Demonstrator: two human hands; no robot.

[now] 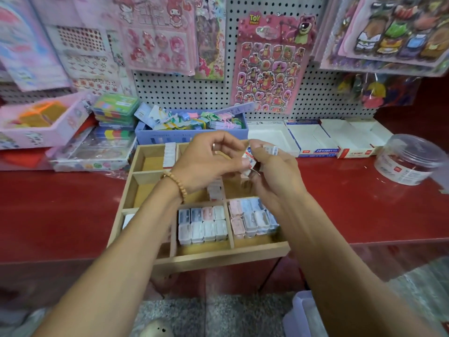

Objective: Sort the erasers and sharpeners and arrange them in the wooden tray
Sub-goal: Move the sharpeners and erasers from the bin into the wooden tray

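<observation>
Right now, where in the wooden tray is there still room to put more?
The wooden tray has bare floor in its far-left compartment beside the white erasers, and in the middle-left one. The two near compartments of pastel sharpeners are crowded. Both hands hide the middle.

We have a single view, taken from the person's head. It faces forward and tilts down over the red desk (364,203), close enough that both forearms enter from the bottom edge and the wooden tray (218,256) sits at centre frame. The pegboard (184,88) behind the desk fills the upper part, seen nearly head-on. Floor shows along the bottom edge. The wide-angle lens bends the edges outward. No second view overlaps it.
</observation>
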